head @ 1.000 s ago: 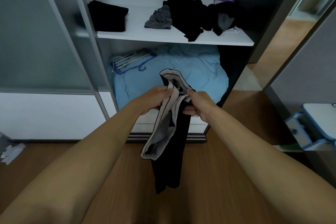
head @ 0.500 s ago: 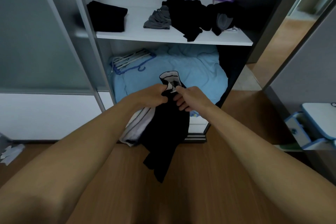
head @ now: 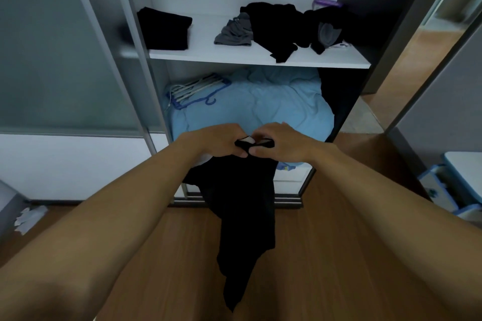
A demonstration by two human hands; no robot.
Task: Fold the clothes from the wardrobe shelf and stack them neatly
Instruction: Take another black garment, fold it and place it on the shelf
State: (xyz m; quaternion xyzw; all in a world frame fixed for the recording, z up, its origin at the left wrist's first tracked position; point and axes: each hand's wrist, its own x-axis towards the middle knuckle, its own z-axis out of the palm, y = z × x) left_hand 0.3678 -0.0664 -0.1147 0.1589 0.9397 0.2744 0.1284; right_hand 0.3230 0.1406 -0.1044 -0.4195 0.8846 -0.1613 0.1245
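Observation:
A black garment (head: 245, 211) with a white-lined edge hangs in front of the open wardrobe, down toward the floor. My left hand (head: 219, 142) and my right hand (head: 283, 142) pinch its top edge side by side, fingertips almost touching. On the white wardrobe shelf (head: 260, 58) a folded black piece (head: 164, 28) lies at the left. A crumpled grey garment (head: 234, 32) and a loose heap of black clothes (head: 292, 26) lie at the right.
Under the shelf a light-blue duvet (head: 260, 104) fills the compartment, with several hangers (head: 195, 88) on its left. A sliding door (head: 65, 47) covers the left. The floor is wood; a blue-white drawer unit (head: 453, 190) stands at the right, crumpled paper (head: 28, 217) at the left.
My hands have come together on the garment's top edge. The white-grey inner side that hung out to the left is turned in, so mostly black cloth shows.

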